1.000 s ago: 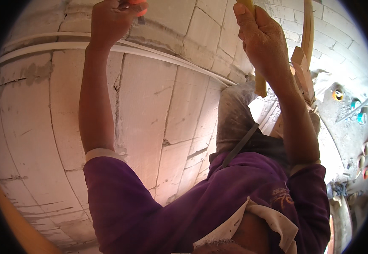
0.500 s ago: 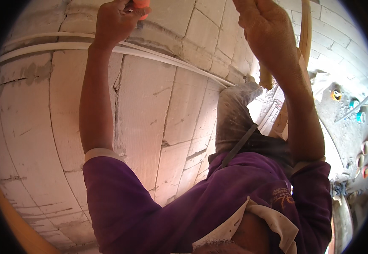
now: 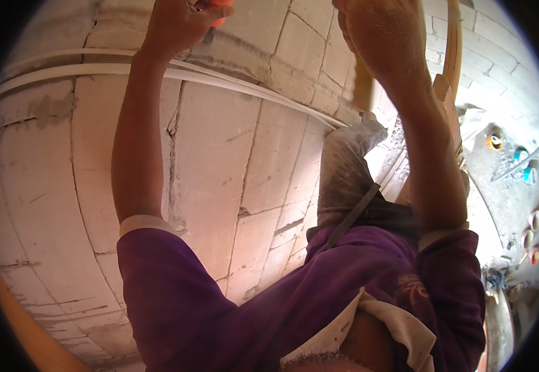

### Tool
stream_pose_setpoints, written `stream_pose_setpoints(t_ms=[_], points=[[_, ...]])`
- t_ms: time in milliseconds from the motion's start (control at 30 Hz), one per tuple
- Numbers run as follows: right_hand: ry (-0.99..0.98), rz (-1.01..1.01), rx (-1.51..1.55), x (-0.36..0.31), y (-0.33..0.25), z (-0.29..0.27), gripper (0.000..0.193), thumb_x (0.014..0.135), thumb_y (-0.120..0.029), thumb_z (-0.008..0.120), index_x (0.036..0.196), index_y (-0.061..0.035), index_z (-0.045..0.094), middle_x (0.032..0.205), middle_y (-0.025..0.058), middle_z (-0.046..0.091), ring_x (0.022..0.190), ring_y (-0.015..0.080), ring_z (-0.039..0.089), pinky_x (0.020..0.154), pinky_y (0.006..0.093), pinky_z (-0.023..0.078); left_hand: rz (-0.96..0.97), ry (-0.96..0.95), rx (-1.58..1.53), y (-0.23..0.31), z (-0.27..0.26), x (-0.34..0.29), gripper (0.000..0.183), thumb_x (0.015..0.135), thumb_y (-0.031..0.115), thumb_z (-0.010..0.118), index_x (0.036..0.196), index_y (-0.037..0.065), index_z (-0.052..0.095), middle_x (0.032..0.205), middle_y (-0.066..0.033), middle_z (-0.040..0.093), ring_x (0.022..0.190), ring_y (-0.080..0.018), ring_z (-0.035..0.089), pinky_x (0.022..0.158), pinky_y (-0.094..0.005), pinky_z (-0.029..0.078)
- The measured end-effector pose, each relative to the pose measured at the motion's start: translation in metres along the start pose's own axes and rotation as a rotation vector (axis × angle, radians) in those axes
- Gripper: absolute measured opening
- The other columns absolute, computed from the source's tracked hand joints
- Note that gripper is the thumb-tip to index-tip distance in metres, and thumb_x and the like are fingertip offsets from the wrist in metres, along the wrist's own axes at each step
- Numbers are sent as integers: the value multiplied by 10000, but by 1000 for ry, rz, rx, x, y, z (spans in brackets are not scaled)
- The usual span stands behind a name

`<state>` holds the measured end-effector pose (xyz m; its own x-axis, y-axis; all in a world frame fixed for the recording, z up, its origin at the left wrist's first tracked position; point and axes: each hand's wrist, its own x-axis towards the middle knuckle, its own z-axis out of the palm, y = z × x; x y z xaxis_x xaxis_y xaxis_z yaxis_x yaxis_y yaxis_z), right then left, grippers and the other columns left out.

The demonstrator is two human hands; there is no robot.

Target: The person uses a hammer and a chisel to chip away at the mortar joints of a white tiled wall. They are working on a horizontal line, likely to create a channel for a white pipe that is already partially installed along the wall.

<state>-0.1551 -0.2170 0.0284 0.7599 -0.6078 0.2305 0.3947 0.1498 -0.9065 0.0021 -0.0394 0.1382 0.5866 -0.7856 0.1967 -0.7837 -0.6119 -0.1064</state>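
At the top edge, left of the middle, my left hand [image 3: 179, 26] is closed on an orange tool handle [image 3: 220, 5]. A short dark part shows just beneath the orange; the rest lies beyond the picture's edge. My right hand [image 3: 384, 40] is a closed fist at the top, right of the middle. The lower end of a yellow-brown handle [image 3: 362, 87] sticks out below it; its other end is out of view. Both forearms are raised in front of a pale block wall [image 3: 214, 155].
Two thin white cables [image 3: 251, 93] run across the wall. A wooden post [image 3: 453, 56] stands beyond my right arm. On the floor at the right lie an orange-rimmed roll [image 3: 494, 142], teal rolls [image 3: 521, 156] and several small round items. A wooden edge [image 3: 28, 328] curves along the lower left.
My right hand has moved slightly up and left, and the handle end has swung left and upward. My left hand has shifted a little up and right, still holding the orange handle.
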Motion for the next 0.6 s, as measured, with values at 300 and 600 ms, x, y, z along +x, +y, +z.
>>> stream_pose_setpoints(t_ms=[300,600], points=[[-251,-99,-285,-3,37,15,409,1075,-320,507,885,38,568,676,244,625,622,400,646,587,538,461,-78,21,-195,8,4,-12,113,838,-17,720,949,-6,701,779,-60,721,681,-113,667,628,-294,550],[-29,-392,-264,-11,35,5,350,1062,-302,504,960,11,625,682,228,609,626,385,643,574,498,493,91,283,56,-4,34,-70,276,887,145,786,1147,87,714,974,-53,783,905,-161,758,806,-298,588]])
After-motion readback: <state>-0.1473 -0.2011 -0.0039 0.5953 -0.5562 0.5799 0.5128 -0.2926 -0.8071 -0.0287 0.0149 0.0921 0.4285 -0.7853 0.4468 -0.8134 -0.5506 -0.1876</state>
